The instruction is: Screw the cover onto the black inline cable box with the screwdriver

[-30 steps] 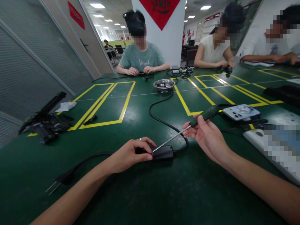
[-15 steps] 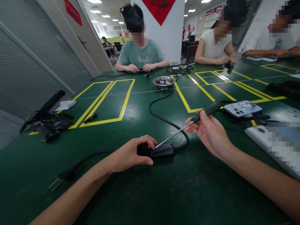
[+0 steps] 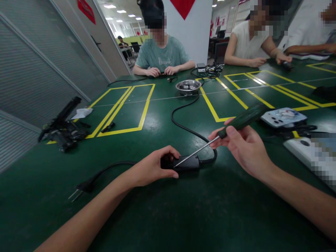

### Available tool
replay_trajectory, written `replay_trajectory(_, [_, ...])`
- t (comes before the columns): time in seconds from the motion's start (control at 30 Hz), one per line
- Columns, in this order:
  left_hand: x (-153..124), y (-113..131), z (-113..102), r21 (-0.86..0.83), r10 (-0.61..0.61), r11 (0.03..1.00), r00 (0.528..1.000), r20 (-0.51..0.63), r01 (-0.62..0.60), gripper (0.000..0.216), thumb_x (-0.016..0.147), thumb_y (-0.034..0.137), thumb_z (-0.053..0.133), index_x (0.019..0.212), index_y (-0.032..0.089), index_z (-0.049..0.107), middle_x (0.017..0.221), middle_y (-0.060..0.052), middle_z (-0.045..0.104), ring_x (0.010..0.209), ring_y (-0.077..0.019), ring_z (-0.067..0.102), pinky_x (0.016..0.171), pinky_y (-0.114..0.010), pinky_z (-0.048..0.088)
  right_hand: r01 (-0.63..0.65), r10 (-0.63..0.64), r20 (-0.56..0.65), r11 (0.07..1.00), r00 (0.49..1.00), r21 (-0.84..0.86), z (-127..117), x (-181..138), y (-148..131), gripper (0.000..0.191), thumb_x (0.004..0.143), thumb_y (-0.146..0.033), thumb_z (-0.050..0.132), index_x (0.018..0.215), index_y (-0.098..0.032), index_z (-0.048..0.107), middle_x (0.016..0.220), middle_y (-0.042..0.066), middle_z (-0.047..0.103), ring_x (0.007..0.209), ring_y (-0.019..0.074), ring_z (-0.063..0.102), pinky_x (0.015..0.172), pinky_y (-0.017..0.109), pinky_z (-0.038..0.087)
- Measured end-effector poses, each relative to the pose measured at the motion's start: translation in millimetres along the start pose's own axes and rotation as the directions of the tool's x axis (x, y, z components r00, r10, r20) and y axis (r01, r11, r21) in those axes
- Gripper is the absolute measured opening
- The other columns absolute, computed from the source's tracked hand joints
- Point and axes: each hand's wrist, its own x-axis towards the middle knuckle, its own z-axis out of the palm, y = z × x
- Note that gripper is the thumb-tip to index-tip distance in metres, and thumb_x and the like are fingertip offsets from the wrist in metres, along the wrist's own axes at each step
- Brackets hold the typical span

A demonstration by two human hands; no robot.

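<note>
Dark green worktop (image 3: 157, 217) with yellow line rectangles (image 3: 143, 108). Black adapter (image 3: 187, 163), black cable (image 3: 183, 126). Screwdriver (image 3: 231, 127): dark green handle, silver shaft. Far silver bowl (image 3: 188, 86). Red diamond sign (image 3: 183, 5) on white pillar.

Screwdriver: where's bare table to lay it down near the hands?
Bare green table lies in front of the black adapter, between both forearms. Also free: inside the yellow rectangle. Crowded to the right, by the phone and cables.
</note>
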Motion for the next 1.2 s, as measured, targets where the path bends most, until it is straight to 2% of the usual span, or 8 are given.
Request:
replay_trajectory(0.1, [-0.2,0.7,-0.1,-0.005,0.0,1.0,1.0,0.004,0.0,0.046,0.074,0.037,0.079,0.111,0.024,0.054,0.113,-0.002,0.06,0.101,-0.0208,0.057,0.087,-0.035,0.045,0.101,-0.11,-0.042,0.979,0.993,-0.18,1.3,0.1,-4.3,0.009,0.086,-0.027,0.068,0.087,-0.025,0.06,0.08,0.0,0.071,0.074,0.0156,0.068,0.073,0.033,0.056])
replay_trajectory(0.2, [-0.7,2.7,-0.9,0.008,-0.002,1.0,1.0,0.0,0.002,0.046,0.074,0.038,0.079,0.11,0.023,0.055,0.113,-0.003,0.06,0.1,-0.0207,0.057,0.086,-0.035,0.045,0.166,-0.169,-0.019,0.978,0.985,-0.124,1.0,-0.6,-5.4,0.014,0.087,-0.027,0.065,0.101,-0.027,0.061,0.092,0.001,0.072,0.082,0.0173,0.068,0.082,0.037,0.054])
replay_trajectory(0.3, [-1.1,4.4,-1.5,0.014,-0.011,1.0,1.0,0.001,0.011,0.046,0.074,0.038,0.079,0.11,0.023,0.055,0.113,-0.003,0.06,0.1,-0.0204,0.057,0.086,-0.035,0.045,0.137,-0.137,0.019,0.99,0.99,-0.015,-1.2,-0.6,-4.1,0.028,0.089,-0.026,0.059,0.117,-0.027,0.06,0.108,0.004,0.07,0.093,0.0204,0.067,0.09,0.043,0.052])
replay_trajectory(0.5, [-1.4,4.4,-0.8,0.012,-0.01,1.0,1.0,0.006,0.01,0.046,0.074,0.038,0.078,0.111,0.023,0.055,0.112,-0.003,0.06,0.099,-0.0208,0.057,0.085,-0.035,0.045,0.091,-0.128,-0.127,0.96,0.984,-0.263,-2.8,2.1,-1.9,0.012,0.087,-0.036,0.064,0.087,-0.026,0.069,0.096,0.003,0.07,0.089,0.0199,0.065,0.09,0.04,0.051])
replay_trajectory(0.67, [-1.1,4.0,-0.5,0.013,0.001,1.0,1.0,-0.001,-0.001,0.046,0.074,0.039,0.077,0.111,0.022,0.055,0.112,-0.004,0.06,0.1,-0.0213,0.057,0.087,-0.036,0.045,0.063,-0.067,-0.059,0.995,0.996,-0.073,-1.1,-0.4,-5.0,0.026,0.088,-0.031,0.057,0.114,-0.031,0.061,0.11,0.003,0.069,0.1,0.0228,0.065,0.095,0.047,0.05])
replay_trajectory(0.87, [-1.0,4.2,-0.4,0.009,0.004,1.0,1.0,-0.002,-0.004,0.045,0.074,0.037,0.078,0.111,0.023,0.055,0.112,-0.003,0.06,0.101,-0.021,0.057,0.088,-0.036,0.044,0.091,-0.12,-0.125,0.971,0.985,-0.221,-2.5,2.3,-1.0,0.009,0.085,-0.033,0.066,0.09,-0.026,0.067,0.099,0.003,0.07,0.096,0.0206,0.064,0.096,0.042,0.049])
replay_trajectory(1.03, [-1.1,5.4,-0.9,0.008,-0.001,1.0,1.0,0.005,0.001,0.045,0.075,0.035,0.078,0.111,0.023,0.055,0.113,-0.003,0.06,0.102,-0.021,0.057,0.088,-0.036,0.045,0.048,-0.05,-0.051,0.998,0.997,-0.037,-1.3,2.0,-3.2,0.025,0.089,-0.028,0.056,0.113,-0.03,0.061,0.105,0.002,0.07,0.094,0.0199,0.066,0.091,0.042,0.051])
replay_trajectory(1.2, [-0.8,5.0,-0.5,0.015,0.011,1.0,1.0,0.0,-0.011,0.045,0.075,0.036,0.078,0.112,0.023,0.055,0.112,-0.003,0.06,0.1,-0.0211,0.058,0.087,-0.036,0.045,0.079,-0.096,-0.101,0.984,0.99,-0.161,-3.7,2.9,-2.8,0.019,0.086,-0.03,0.065,0.105,-0.027,0.067,0.101,0.003,0.071,0.098,0.0209,0.065,0.089,0.039,0.052])
